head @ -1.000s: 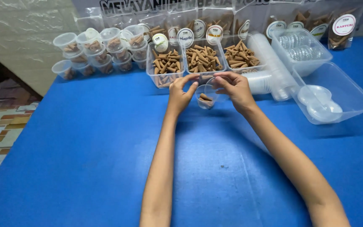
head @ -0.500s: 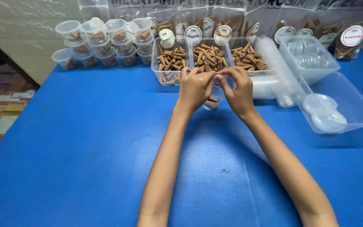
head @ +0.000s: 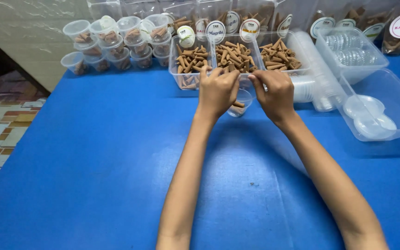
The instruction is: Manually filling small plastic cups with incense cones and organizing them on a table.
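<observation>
A small clear plastic cup (head: 240,104) with a few brown cone-shaped pieces in it stands on the blue table (head: 93,153), just in front of the middle tray (head: 233,54) of brown cones. My left hand (head: 217,90) hovers over the cup's left side, its fingers curled at that tray's front edge. My right hand (head: 276,92) is to the right of the cup, with its fingertips pinched together near the same edge. Whatever the fingers hold is hidden from me.
Left tray (head: 188,62) and right tray (head: 278,53) also hold brown cones. Stacked lidded cups (head: 116,39) stand at the back left. A row of nested clear cups (head: 313,76), a tub of lids (head: 353,51) and a tub with round lids (head: 371,118) sit right. Labelled bags line the back.
My hands have come together over the cup, closer to the middle tray. The camera view has shifted slightly.
</observation>
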